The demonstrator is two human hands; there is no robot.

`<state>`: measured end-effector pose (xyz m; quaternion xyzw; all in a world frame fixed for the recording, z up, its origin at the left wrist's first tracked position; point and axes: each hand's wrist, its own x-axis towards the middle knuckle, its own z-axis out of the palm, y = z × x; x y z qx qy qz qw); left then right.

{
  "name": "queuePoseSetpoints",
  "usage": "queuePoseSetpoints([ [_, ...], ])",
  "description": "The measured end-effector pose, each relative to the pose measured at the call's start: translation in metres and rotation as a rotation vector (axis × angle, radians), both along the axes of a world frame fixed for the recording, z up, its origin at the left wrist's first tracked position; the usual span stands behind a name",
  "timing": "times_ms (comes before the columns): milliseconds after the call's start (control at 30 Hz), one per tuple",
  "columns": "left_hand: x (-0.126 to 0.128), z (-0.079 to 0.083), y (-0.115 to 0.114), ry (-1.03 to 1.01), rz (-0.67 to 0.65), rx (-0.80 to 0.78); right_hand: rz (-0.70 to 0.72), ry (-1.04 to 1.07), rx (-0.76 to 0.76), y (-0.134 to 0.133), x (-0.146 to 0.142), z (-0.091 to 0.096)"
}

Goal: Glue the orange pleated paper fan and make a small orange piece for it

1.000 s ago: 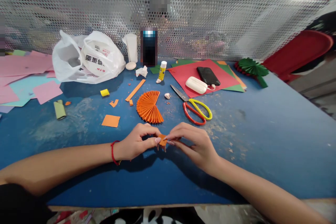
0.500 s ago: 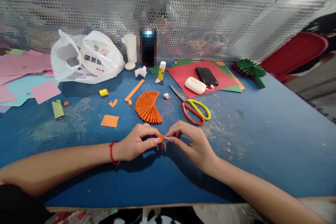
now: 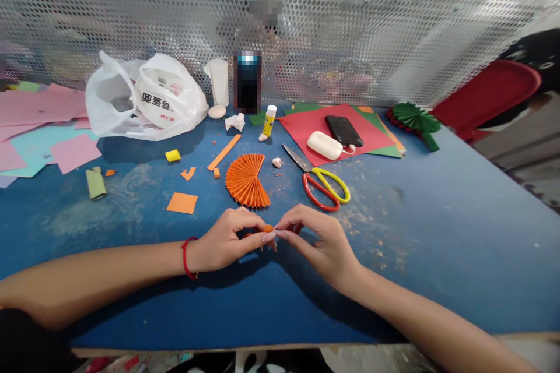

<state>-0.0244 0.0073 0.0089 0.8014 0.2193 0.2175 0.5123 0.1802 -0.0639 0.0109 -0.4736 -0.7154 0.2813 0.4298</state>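
Between the fingertips of both hands is a small piece of orange paper [image 3: 268,228], mostly covered by the fingers. My left hand [image 3: 236,239] pinches it from the left, thumb in front. From the right, the thumb and forefinger of my right hand [image 3: 317,239] close on its edge, touching the left fingertips. Just beyond my hands lies a pleated orange paper fan [image 3: 247,182], opened to more than a half circle. Scissors [image 3: 321,183] with one red and one yellow handle lie beyond my right hand, blades apart from the fan. An orange paper rectangle [image 3: 182,203] rests beyond my left wrist.
A glue stick [image 3: 269,122] stands behind the fan. Orange scraps and a strip [image 3: 224,152] lie to its left. A white plastic bag [image 3: 146,99], a phone [image 3: 247,84] and a perforated metal panel [image 3: 328,23] are at the back. Red paper [image 3: 297,128] carries a white case.
The orange piece has turned between my fingers and now shows a smaller, rounder face. My hands stay almost in place; the view has shifted slightly.
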Motion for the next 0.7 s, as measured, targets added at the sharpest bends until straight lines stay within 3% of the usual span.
queuePoseSetpoints([
  [333, -0.0007, -0.0036, -0.0004, -0.093, -0.006, -0.039, 0.009, 0.065, -0.005, -0.0003, 0.0009, 0.0024],
  [700, -0.0034, 0.0001, 0.0015, -0.103, -0.042, -0.074, 0.017, -0.025, 0.167, -0.0017, 0.0027, 0.0018],
])
